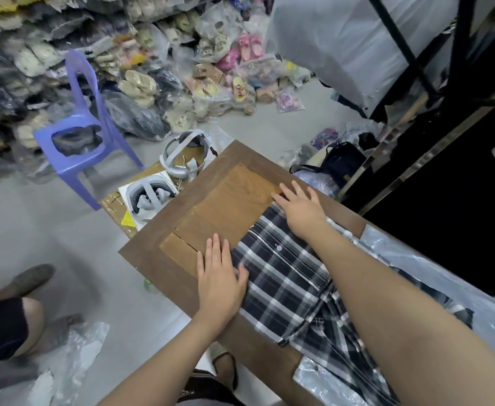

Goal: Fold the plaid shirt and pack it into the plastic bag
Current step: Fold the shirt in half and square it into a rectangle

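The left hand [218, 281] is laid flat and open, fingers stretched, on the left edge of the plaid shirt [287, 285], nothing being gripped. The right hand [300, 208] is likewise spread flat, pressed on the shirt's far corner, with no hold taken. The shirt is spread on the brown wooden table [164, 259], its near right part lying over a clear plastic bag [433, 276]. Further left, a purple plastic chair [85, 142] is seen on the floor.
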